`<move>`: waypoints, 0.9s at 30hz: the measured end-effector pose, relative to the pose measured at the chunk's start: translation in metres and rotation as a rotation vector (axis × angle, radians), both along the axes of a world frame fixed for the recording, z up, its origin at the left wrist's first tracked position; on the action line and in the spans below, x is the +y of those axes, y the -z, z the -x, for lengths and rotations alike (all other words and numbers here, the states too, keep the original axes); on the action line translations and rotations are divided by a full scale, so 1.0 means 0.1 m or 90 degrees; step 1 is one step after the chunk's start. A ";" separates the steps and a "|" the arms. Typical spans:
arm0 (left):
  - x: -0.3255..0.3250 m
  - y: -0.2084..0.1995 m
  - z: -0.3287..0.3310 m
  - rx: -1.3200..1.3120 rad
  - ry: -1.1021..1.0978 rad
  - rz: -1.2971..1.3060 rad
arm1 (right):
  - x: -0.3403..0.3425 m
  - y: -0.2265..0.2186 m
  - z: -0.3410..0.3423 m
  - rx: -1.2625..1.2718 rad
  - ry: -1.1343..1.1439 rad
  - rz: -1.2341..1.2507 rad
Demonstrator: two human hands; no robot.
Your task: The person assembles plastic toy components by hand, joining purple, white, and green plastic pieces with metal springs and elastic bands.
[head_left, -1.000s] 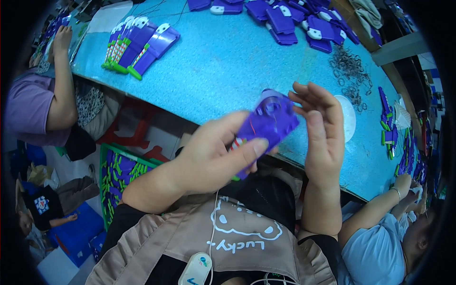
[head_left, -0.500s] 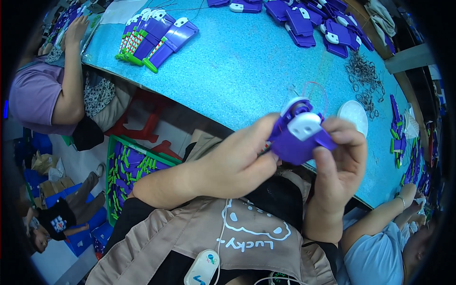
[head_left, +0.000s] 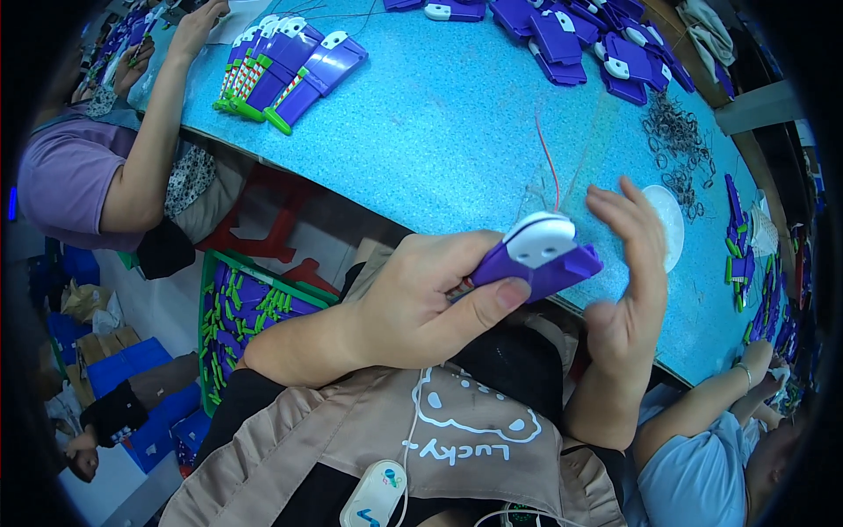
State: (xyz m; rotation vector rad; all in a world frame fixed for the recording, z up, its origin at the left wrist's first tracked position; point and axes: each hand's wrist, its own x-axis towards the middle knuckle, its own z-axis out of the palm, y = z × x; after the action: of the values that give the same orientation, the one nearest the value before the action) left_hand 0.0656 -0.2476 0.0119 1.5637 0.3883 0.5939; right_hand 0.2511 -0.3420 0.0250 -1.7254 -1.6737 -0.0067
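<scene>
My left hand (head_left: 421, 299) is closed around a purple plastic toy piece (head_left: 562, 270) with a white rounded end, the thumb lying along its face. A thin red wire (head_left: 551, 162) sticks up from the white end. To the right, and apart from the piece, my right hand (head_left: 630, 272) is raised with its fingers spread and nothing in it. Behind that hand lies a white dish (head_left: 672, 228) on the blue table (head_left: 421, 149). The piece's lower part is hidden in my left hand.
Purple pieces with green ends and striped strips (head_left: 303, 75) lie at the far left. More purple-and-white pieces (head_left: 558, 48) are piled at the back. Dark rings (head_left: 676, 145) are heaped at the right. A green crate (head_left: 208, 351) stands below the table; co-workers (head_left: 75, 189) sit on both sides.
The two halves of the toy piece, apart before, now sit together. My right hand has let go and opened. The red wire now stands upright. The left co-worker's arm reaches farther over the table.
</scene>
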 end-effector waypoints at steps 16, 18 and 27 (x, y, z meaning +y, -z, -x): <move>0.20 -0.01 0.05 -0.100 0.101 -0.182 | -0.07 -0.08 0.37 0.230 -0.138 0.015; 0.21 -0.02 0.07 -0.092 0.106 -0.200 | -0.08 -0.02 0.37 0.237 -0.144 0.012; 0.06 0.00 0.06 -0.196 -0.012 0.080 | -0.06 0.07 0.36 0.255 -0.128 0.081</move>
State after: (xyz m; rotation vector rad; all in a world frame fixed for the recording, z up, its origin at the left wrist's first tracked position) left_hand 0.0592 -0.2415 0.0114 1.3238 0.2028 0.7959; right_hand 0.2154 -0.3485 0.0177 -1.5154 -1.5597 0.5149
